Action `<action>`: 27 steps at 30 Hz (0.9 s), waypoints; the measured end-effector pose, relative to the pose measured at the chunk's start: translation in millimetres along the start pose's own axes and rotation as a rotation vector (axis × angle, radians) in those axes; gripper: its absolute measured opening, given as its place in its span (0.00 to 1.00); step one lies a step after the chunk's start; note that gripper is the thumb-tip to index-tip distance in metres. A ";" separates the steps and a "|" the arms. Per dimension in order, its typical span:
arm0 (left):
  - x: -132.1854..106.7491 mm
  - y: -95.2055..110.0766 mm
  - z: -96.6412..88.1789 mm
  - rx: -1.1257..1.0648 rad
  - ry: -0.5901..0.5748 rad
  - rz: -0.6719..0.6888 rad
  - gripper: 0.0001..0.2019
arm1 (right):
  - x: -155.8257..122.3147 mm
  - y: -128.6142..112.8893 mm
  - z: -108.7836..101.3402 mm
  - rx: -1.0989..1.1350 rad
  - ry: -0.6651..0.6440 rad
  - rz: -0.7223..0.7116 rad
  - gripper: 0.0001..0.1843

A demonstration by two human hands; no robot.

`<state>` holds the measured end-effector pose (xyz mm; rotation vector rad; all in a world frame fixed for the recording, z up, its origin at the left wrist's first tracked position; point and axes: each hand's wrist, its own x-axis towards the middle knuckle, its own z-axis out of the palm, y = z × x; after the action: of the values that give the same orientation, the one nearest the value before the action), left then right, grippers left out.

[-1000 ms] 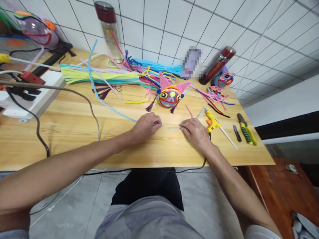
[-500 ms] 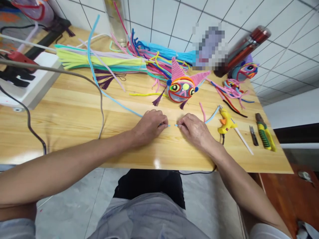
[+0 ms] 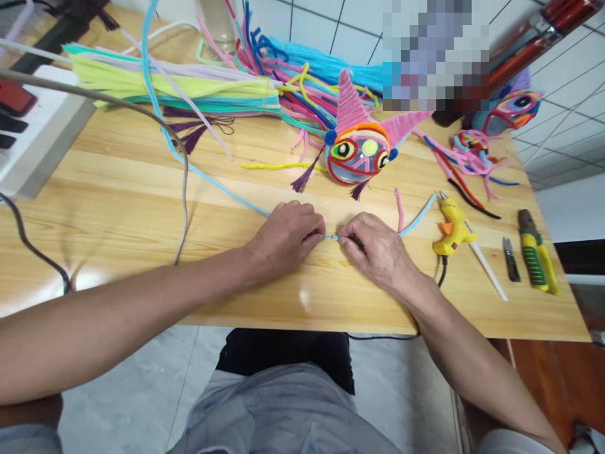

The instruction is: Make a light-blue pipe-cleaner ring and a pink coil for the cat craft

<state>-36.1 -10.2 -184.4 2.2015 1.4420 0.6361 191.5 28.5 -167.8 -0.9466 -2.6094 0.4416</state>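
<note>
My left hand (image 3: 286,236) pinches the end of a long light-blue pipe cleaner (image 3: 212,180) that trails left and up across the wooden table (image 3: 132,214). My right hand (image 3: 378,249) pinches the end of a second, shorter light-blue pipe cleaner (image 3: 418,217) that curves off to the right. The two ends meet between my fingertips, just in front of a pipe-cleaner fish head (image 3: 362,151) with pink ears.
A yellow glue gun (image 3: 451,227), small snips (image 3: 509,268) and green-handled pliers (image 3: 536,258) lie at the right. Bundles of coloured pipe cleaners (image 3: 189,88) fill the back. A grey cable (image 3: 182,170) and a white power strip (image 3: 33,139) sit at the left.
My hands have drawn together, and the gap between the two blue pipe-cleaner ends has closed. The camera has tilted closer to the table.
</note>
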 end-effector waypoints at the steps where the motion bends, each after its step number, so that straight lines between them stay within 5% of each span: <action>1: -0.2 -0.4 0.2 -0.004 0.001 0.002 0.07 | 0.0 0.1 0.2 0.007 0.000 0.002 0.06; 27: -0.9 -0.5 0.4 -0.003 0.016 0.033 0.09 | 1.4 -0.9 1.3 0.014 0.002 -0.012 0.06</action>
<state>-36.5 -10.9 -185.1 2.2268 1.4152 0.6680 189.4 28.5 -168.3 -0.9265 -2.6050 0.4548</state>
